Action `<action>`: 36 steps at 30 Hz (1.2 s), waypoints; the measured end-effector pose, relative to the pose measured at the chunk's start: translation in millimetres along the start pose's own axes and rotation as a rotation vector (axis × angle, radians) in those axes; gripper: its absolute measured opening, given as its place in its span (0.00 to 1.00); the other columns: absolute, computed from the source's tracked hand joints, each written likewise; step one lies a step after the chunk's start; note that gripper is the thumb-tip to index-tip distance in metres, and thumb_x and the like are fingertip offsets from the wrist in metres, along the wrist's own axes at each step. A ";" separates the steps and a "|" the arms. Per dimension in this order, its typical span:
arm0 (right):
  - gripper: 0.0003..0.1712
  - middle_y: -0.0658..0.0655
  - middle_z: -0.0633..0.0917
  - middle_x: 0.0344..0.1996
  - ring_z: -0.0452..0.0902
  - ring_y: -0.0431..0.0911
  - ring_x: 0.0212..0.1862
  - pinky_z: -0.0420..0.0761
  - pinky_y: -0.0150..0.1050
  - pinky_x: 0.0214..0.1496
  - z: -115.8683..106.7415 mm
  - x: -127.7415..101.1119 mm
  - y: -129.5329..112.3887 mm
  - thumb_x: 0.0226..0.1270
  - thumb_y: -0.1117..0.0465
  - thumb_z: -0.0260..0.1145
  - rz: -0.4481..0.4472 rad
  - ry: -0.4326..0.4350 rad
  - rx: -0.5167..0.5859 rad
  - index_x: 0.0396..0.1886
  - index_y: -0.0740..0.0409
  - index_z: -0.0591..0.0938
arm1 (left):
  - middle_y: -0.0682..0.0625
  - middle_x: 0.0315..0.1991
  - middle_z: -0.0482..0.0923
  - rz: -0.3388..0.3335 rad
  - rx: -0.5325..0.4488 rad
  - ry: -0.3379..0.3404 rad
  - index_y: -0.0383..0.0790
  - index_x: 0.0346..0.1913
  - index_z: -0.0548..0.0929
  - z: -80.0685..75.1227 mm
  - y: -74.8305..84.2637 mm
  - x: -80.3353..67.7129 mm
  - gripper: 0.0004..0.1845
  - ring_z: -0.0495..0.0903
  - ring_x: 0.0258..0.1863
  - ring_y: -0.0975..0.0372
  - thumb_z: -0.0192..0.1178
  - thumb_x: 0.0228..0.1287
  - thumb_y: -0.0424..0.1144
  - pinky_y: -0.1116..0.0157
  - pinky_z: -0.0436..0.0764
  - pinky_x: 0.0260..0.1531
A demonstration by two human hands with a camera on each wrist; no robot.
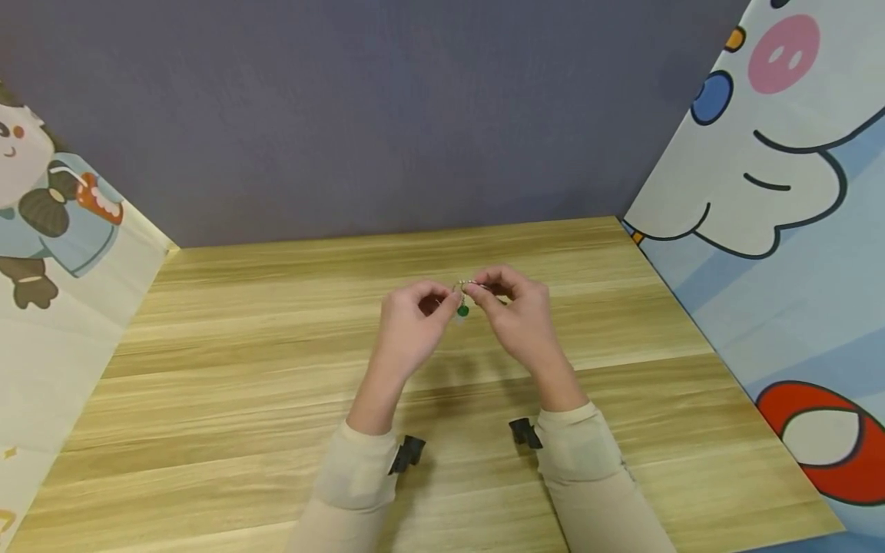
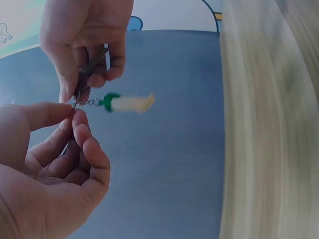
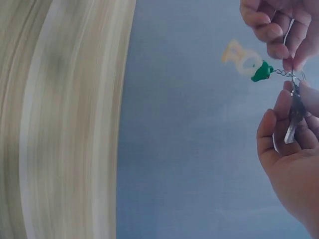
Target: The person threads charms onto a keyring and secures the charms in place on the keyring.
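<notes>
Both hands meet above the middle of the wooden table (image 1: pixel 276 369). My left hand (image 1: pixel 445 301) pinches a small metal ring (image 2: pixel 75 105) between thumb and forefinger. From the ring a short chain (image 2: pixel 90 101) leads to a charm (image 2: pixel 127 102) with a green cap (image 3: pixel 260 72) and a pale, blurred body (image 3: pixel 241 59). It hangs free between the hands as a green dot (image 1: pixel 462 310). My right hand (image 1: pixel 480 290) grips a metal key (image 3: pixel 294 122), also visible as the key (image 2: pixel 92 64), whose head meets the ring.
A grey-purple wall (image 1: pixel 387 115) closes the back of the table. Cartoon-printed panels stand along the left (image 1: pixel 62 253) and right (image 1: pixel 781 230) sides. Black camera mounts sit on the left wrist (image 1: pixel 408 453) and the right wrist (image 1: pixel 525 432).
</notes>
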State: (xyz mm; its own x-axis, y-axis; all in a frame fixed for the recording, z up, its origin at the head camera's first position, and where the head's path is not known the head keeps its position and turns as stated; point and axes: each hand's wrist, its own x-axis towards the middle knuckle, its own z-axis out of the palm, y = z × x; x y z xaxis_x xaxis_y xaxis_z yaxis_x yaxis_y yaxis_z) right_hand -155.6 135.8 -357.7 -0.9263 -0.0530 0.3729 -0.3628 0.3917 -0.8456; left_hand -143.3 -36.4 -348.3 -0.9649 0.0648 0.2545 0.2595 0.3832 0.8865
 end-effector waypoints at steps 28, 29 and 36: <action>0.05 0.58 0.92 0.35 0.89 0.48 0.38 0.89 0.45 0.38 -4.4 -1.5 -9.8 0.71 0.65 0.74 -0.374 -0.059 -0.272 0.38 0.64 0.87 | 0.44 0.37 0.90 0.466 0.420 0.075 0.33 0.40 0.88 -8.6 0.1 -1.0 0.04 0.88 0.34 0.55 0.65 0.74 0.30 0.61 0.90 0.36; 0.05 0.58 0.92 0.35 0.89 0.48 0.38 0.89 0.45 0.39 -4.2 -1.6 -9.8 0.71 0.65 0.74 -0.377 -0.058 -0.271 0.38 0.64 0.87 | 0.44 0.37 0.89 0.463 0.421 0.072 0.33 0.40 0.88 -8.5 0.1 -1.3 0.04 0.88 0.34 0.55 0.65 0.74 0.30 0.61 0.90 0.36; 0.05 0.58 0.92 0.34 0.89 0.48 0.38 0.89 0.47 0.40 -3.0 -1.9 -7.1 0.70 0.65 0.75 -0.375 -0.066 -0.247 0.38 0.64 0.87 | 0.43 0.36 0.89 0.395 0.372 0.038 0.33 0.39 0.86 -8.2 0.4 -3.1 0.03 0.86 0.33 0.55 0.65 0.74 0.28 0.62 0.88 0.34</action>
State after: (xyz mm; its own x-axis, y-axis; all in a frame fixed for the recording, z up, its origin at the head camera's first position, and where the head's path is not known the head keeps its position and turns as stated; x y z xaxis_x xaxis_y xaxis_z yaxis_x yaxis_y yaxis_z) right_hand -150.9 135.9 -351.2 -0.7428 -0.2882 0.6042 -0.6469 0.5413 -0.5371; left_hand -139.9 -44.0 -345.6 -0.7927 0.2394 0.5607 0.5641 0.6368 0.5256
